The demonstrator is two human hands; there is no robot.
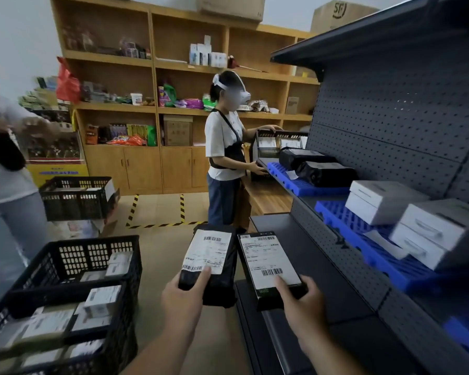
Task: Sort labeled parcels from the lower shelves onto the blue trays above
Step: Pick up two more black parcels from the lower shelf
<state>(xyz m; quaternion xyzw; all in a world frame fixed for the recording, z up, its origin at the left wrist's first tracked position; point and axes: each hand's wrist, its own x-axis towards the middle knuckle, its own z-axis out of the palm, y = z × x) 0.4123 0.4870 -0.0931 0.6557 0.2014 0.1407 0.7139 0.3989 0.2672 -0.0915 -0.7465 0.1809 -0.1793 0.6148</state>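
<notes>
- My left hand is closed round the near end of a black parcel, thumb pressed on its white label.
- My right hand clasps a second, flat black parcel the same way, held over the dark lower shelf.
- The two parcels sit side by side, just apart.
- Blue trays on the shelf to my right carry white boxes.
- Black crates of parcels stand to my left.

Dark metal shelf unit, blue trays on it bearing black parcels, white boxes
</notes>
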